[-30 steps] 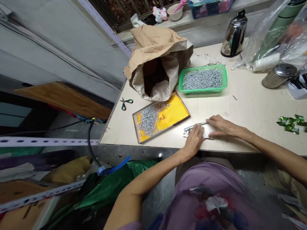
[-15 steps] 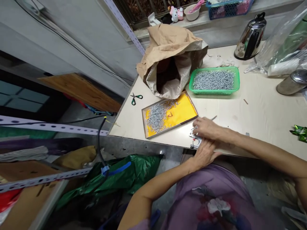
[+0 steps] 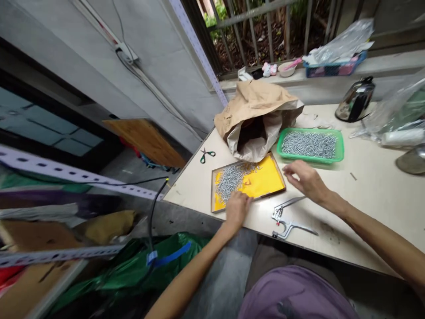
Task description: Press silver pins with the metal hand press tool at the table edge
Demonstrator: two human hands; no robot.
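Note:
My left hand (image 3: pixel 238 209) is at the near edge of a shallow tray (image 3: pixel 270 194), its fingers curled over the rim and the fingertips hidden. The tray has a yellow bottom with a heap of small silver metal pins, perhaps rivets or snaps (image 3: pixel 229 181), at its left. Just off the tray's right side is my right hand (image 3: pixel 307 179), fingers bent and apart, with nothing visible in it. Hand-held metal press pliers (image 3: pixel 286 226) lie with handles spread on the table below my right hand, untouched.
A brown paper bag (image 3: pixel 259 97) gapes behind the tray. Right of it stands a green basket (image 3: pixel 310 158) full of similar metal pieces. Green-handled scissors (image 3: pixel 207 155) lie left. A kettle (image 3: pixel 355 99) and a clear plastic bag (image 3: pixel 395 115) are at the back right of the table (image 3: pixel 375 204).
Both hands have left the pliers, which now lie on the table. My left hand moved left to the tray's near edge; my right hand moved up beside its right side. The view shifted upward.

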